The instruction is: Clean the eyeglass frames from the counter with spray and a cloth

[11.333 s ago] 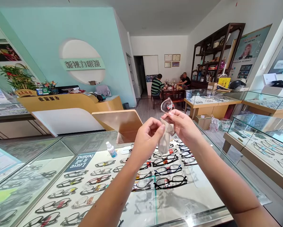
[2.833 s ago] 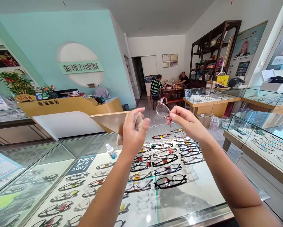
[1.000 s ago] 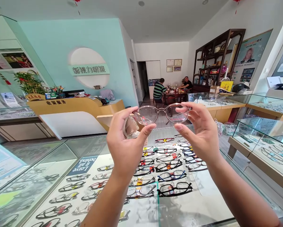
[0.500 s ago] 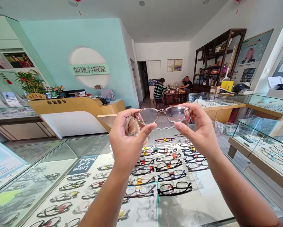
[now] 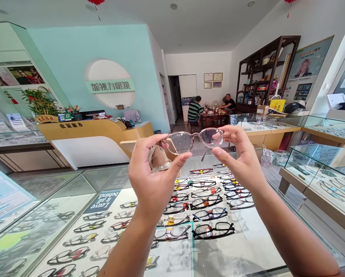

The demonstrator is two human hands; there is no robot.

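Both hands lift clear glasses (image 5: 194, 141) above the bench (image 5: 247, 254): left hand (image 5: 153, 175) fingers pinch 1 rim plus cloth (image 5: 158, 159), right hand (image 5: 241, 161) pinches the other. Light, fragile; best held by rims.

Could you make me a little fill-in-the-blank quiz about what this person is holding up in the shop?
1. Both hands hold up a pair of clear-framed ____.
2. The left hand also clutches a crumpled beige ____.
3. Under the right hand, rows of frames lie inside a ____ display case.
4. At the back table, one seated person wears a ____ shirt.

Missing words: glasses; cloth; glass; striped
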